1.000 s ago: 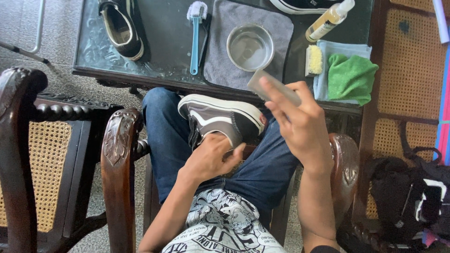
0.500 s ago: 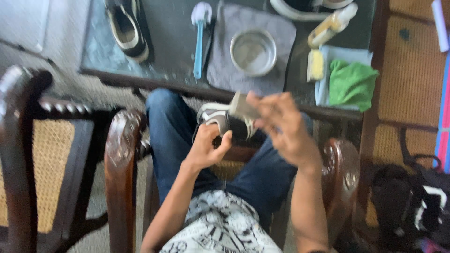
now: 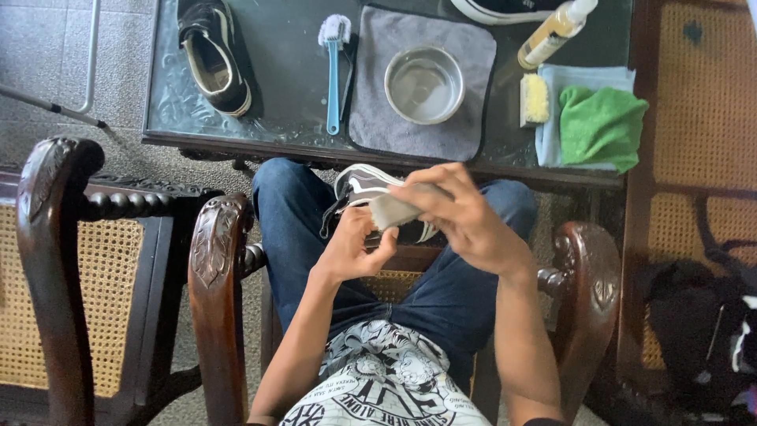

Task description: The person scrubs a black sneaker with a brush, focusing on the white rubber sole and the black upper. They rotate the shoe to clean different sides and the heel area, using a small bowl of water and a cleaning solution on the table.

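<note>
You are sitting with a black sneaker [image 3: 364, 189] lying across your lap, at 6 o'clock from the surface [image 3: 292, 71]. Your right hand [image 3: 465, 221] is arching over it, fingers closing around a grey block [image 3: 392, 211]. Your left hand [image 3: 355, 244] is bracing the shoe, fingers curling.

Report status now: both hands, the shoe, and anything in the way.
Left hand grips shoe on lap. Right hand presses grey block against it. Nothing blocking; brush and bowl sit apart on table.

Blue brush [image 3: 333, 71], steel bowl [image 3: 423, 84], green cloth [image 3: 601, 126] on table [image 3: 292, 95]
</note>
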